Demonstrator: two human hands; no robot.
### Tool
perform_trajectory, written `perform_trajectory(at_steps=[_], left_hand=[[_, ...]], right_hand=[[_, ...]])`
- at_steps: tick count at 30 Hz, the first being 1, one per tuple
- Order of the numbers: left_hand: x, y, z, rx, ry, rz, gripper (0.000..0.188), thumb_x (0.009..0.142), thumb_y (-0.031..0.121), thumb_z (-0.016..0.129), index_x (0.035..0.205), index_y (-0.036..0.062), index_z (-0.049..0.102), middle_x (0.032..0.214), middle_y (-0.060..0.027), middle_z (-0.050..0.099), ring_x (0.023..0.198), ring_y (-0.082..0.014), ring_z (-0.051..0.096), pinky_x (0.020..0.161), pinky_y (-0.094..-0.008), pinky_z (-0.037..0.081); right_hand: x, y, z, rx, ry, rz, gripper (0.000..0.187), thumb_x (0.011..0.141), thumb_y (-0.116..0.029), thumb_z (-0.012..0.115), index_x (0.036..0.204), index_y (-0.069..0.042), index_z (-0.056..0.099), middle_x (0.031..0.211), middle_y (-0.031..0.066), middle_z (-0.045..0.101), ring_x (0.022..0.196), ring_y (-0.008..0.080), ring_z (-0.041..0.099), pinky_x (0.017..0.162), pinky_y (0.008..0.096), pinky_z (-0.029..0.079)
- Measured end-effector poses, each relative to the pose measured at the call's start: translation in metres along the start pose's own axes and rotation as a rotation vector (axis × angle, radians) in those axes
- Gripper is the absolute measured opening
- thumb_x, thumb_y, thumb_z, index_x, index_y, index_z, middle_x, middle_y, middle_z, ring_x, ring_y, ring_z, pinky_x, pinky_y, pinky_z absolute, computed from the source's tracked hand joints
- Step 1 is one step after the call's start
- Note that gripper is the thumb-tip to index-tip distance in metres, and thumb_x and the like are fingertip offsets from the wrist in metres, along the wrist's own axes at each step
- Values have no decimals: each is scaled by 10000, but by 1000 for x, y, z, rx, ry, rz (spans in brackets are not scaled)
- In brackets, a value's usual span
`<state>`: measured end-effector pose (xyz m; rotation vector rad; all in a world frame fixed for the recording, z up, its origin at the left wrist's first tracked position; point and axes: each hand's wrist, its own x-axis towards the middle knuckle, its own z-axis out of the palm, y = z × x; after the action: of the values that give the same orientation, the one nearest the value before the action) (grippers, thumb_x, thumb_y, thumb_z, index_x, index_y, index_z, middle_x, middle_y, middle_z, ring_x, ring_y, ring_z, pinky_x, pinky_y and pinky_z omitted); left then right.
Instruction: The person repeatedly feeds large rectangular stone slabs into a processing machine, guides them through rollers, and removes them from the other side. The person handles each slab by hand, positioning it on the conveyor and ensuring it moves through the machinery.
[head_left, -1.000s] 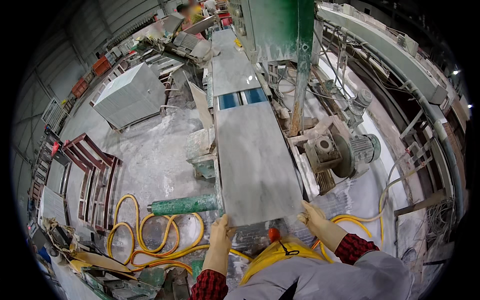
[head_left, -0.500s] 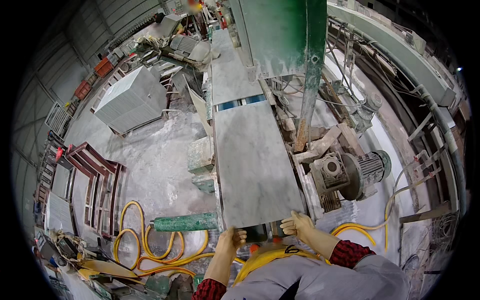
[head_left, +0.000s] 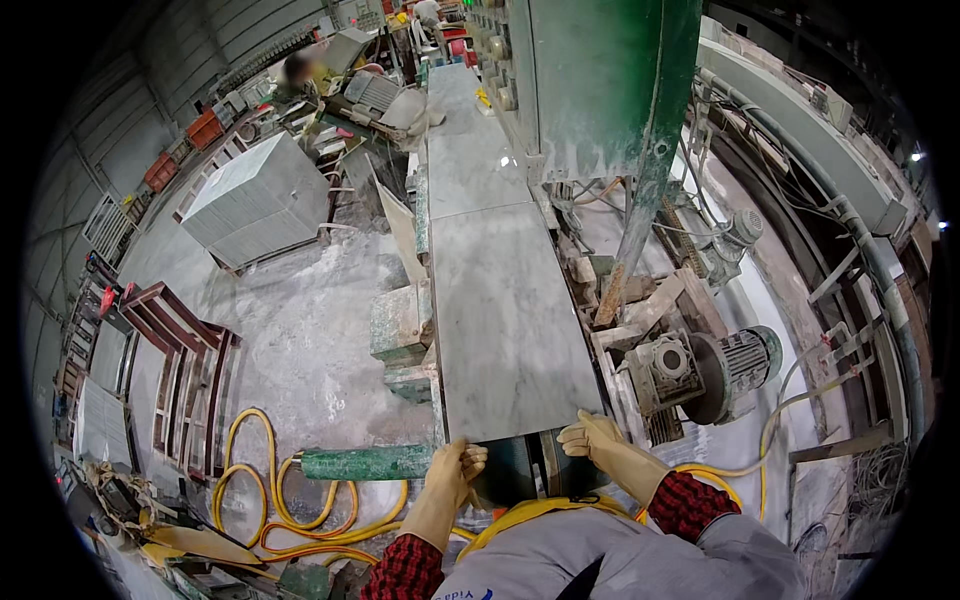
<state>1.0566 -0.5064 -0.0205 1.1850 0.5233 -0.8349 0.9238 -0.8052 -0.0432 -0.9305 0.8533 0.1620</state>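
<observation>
A grey-white veined stone slab (head_left: 515, 325), marble-like, lies flat on a roller conveyor in front of me. My left hand (head_left: 455, 472), in a pale glove, has its fingers curled at the slab's near left corner. At the near right corner, my gloved right hand (head_left: 598, 442) closes with bent fingers against the edge. The undersides of both grips are hidden. Beyond, a second stone slab (head_left: 475, 170) lies in line, its near edge meeting the first slab's far edge. Dark conveyor belts (head_left: 505, 470) show between my hands.
A green machine housing (head_left: 610, 90) rises right of the conveyor, with a motor (head_left: 745, 365) nearer me. Yellow hoses (head_left: 240, 480) coil beside a green roller (head_left: 365, 463). Left stand stacked slabs (head_left: 260, 210) and a dark red rack (head_left: 185, 370). Another person (head_left: 300, 75) is far left.
The near slab has shifted away from me, and the gap with blue strips between the two slabs has closed. My hands moved with its near edge; more belt shows in front of me.
</observation>
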Motion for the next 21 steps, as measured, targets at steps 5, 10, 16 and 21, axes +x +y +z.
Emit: perform_trajectory(at_steps=[5,10,16,21], left_hand=[[7,3,-7,31,-14,-46,267,1059,191,581,1058,-52,691,976,-165,758,747,-216,721,653,-291,637],[-1,16,2,49,11,-93,285,1073,196,577,1102,-63,692,1028,-176,764,810,-239,732,715,-309,647],[4,29,13,-67,4,-137,275,1101,140,544,1113,-113,651,998,-187,728,802,-232,708,655,-303,604],[17,15,-5,-207,-87,-29,198,1073,103,563,1063,-79,641,1023,-215,744,829,-250,721,672,-328,595]], right_hand=[[-5,-9,4,-22,-9,32,622,1167,-441,457,1056,99,745,960,226,794,718,277,758,659,361,646],[-2,-12,6,6,4,17,621,1167,-424,467,1038,123,730,924,236,782,702,288,751,632,371,641],[9,-15,11,117,58,9,614,1171,-395,471,1003,148,703,859,260,752,596,295,694,566,373,614],[6,-20,22,119,94,3,596,1167,-387,484,988,140,697,863,264,753,599,291,701,562,373,617]])
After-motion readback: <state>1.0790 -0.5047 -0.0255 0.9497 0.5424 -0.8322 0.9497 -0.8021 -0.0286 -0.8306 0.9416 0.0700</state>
